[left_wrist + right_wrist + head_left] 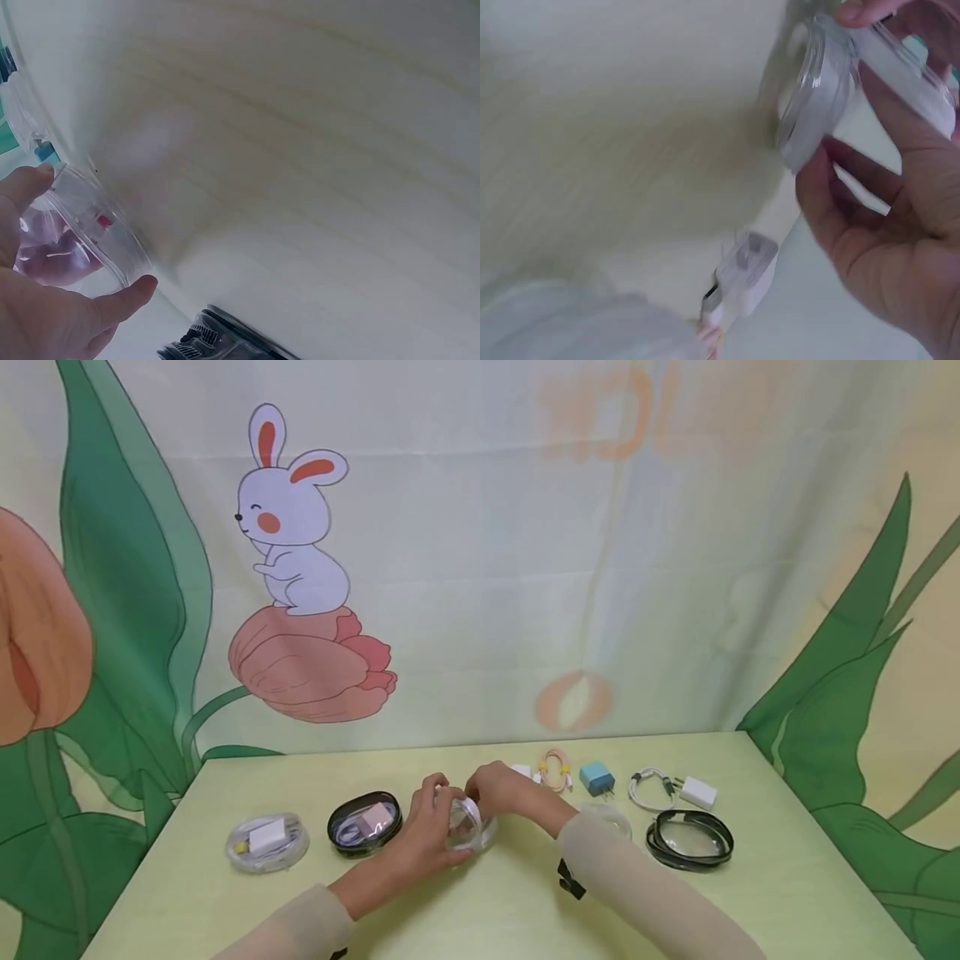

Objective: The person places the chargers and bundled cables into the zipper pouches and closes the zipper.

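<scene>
A clear round case (463,827) stands tilted open on the table between both hands, its two halves spread like a clamshell in the right wrist view. My left hand (420,837) grips one half by its rim, thumb and fingers on opposite edges. On the other half (817,97), my right hand (504,789) pinches the rim with its thumb and fingers, one finger reaching between the halves. Something small and red (103,221) shows through the clear wall in the left wrist view; I cannot tell what it is. Part of the case is hidden behind my fingers.
To the left lie a clear case (240,860) with a white charger and a black-rimmed case (333,837) with a pink charger. Behind and right are a pink cable (546,766), blue charger (597,778), white cable (636,796), white charger (698,792), clear case (617,820) and black-rimmed case (688,863).
</scene>
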`<state>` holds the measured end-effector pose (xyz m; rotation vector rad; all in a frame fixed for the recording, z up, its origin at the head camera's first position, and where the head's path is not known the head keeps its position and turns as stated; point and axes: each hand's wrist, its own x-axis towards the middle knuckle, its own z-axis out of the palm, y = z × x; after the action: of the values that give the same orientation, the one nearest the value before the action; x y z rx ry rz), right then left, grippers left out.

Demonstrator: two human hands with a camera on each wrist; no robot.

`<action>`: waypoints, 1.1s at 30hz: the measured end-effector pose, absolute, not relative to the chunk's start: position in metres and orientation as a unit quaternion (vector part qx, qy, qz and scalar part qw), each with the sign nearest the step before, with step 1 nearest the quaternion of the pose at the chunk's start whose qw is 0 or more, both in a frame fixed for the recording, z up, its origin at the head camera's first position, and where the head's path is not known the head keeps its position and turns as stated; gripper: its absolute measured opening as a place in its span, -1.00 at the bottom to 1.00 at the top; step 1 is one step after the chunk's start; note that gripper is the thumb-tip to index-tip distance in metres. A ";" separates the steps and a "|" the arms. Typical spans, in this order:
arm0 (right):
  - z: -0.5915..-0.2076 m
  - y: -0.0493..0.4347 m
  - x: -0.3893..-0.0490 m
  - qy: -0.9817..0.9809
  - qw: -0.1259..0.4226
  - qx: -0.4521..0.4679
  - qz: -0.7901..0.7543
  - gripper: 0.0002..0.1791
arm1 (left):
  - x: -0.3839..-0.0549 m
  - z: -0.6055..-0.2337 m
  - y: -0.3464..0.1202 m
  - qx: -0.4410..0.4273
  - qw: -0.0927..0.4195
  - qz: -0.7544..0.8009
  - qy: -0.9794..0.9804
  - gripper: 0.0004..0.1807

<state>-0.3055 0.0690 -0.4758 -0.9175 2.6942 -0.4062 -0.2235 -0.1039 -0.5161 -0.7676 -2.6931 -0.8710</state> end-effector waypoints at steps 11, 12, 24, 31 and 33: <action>-0.461 0.135 -0.346 0.903 0.114 -0.372 -0.183 -0.53 | -0.225 -0.508 -0.101 -0.249 0.076 -0.273 -0.926 -0.19; -0.461 0.141 -0.349 0.905 0.124 -0.371 -0.169 -0.49 | -0.225 -0.507 -0.100 -0.249 0.075 -0.271 -0.927 -0.19; -0.485 0.159 -0.357 0.903 0.139 -0.385 -0.131 -0.46 | -0.226 -0.506 -0.094 -0.245 0.055 -0.262 -0.932 -0.22; -0.494 0.147 -0.357 0.896 0.097 -0.415 -0.123 -0.51 | -0.226 -0.508 -0.094 -0.237 0.055 -0.255 -0.936 -0.22; -0.493 0.145 -0.356 0.896 0.100 -0.413 -0.129 -0.45 | -0.227 -0.507 -0.094 -0.237 0.053 -0.256 -0.935 -0.22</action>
<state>-0.3563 0.1446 -0.4933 -1.2210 2.6479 -0.3811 -0.2266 -0.0940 -0.5074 -0.7217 -2.8436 -0.7795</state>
